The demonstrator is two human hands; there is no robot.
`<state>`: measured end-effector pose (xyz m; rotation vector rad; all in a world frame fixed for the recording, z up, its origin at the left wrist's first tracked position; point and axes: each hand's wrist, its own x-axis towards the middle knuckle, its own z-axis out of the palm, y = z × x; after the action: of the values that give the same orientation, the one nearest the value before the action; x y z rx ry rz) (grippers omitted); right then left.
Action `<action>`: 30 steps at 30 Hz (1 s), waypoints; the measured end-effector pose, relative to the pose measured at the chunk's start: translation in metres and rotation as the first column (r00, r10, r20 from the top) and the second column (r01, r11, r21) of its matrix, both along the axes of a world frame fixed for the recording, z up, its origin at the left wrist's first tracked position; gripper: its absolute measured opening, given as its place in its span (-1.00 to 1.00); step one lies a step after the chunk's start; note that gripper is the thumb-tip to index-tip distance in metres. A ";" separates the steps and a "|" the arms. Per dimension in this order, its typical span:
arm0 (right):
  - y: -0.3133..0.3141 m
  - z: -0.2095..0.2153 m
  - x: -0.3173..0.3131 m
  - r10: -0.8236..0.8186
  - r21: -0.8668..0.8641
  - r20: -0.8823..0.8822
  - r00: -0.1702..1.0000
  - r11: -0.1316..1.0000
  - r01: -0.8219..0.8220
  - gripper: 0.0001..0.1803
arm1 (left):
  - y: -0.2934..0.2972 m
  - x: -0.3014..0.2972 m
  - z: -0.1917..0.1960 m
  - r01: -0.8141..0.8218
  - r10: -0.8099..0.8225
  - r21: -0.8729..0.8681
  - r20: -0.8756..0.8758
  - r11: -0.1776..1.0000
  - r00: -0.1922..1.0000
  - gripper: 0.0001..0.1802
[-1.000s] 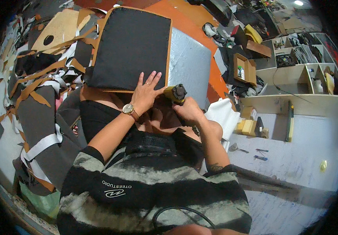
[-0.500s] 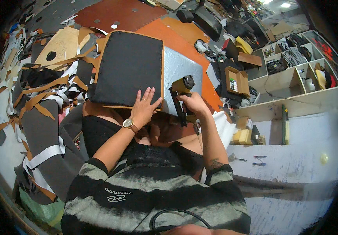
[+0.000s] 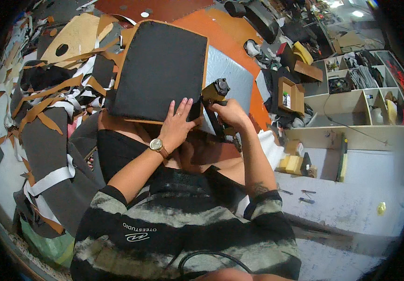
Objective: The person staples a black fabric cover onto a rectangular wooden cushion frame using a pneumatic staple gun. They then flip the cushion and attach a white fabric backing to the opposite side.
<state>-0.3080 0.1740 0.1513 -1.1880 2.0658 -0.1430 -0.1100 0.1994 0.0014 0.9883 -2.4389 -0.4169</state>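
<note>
A flat panel covered in black material, with a thin orange-brown edge, lies in front of me over my lap. Across its near right corner lies my left hand, fingers stretched out on the black face. My right hand grips a black and gold staple gun by its handle. The gun's front is at the panel's right edge, close to my left fingertips; whether it touches is not clear. Beneath the panel's right side is a silvery, film-like sheet.
Tangled brown, white and grey scraps are heaped on the left, beside a tan board with a hole. To the right stand a cardboard box, white shelving and yellow blocks. Small tools lie on a white surface.
The staple gun has come in against the panel's right edge, nearer my left hand. My left hand has shifted slightly right along the near corner. The whole view has turned a little.
</note>
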 end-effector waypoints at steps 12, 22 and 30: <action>0.039 0.000 0.007 0.048 0.039 -0.054 0.997 0.998 -0.046 -0.50 | -0.002 0.000 0.000 0.037 -0.036 -0.020 0.063 0.999 0.997 -0.63; 0.064 0.002 0.000 0.027 -0.024 0.031 0.999 0.999 -0.026 -0.53 | -0.011 0.026 -0.002 0.123 -0.126 -0.032 -0.093 0.992 0.988 -0.45; 0.080 0.002 0.010 0.124 -0.172 0.054 0.991 0.979 -0.113 -0.58 | -0.010 0.116 -0.010 0.007 -0.027 -0.237 -0.082 0.971 0.996 -0.55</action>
<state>-0.2979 0.2537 0.1536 -1.3879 1.9513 -0.3006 0.0060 0.1894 -0.0084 0.8313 -2.3550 -0.1637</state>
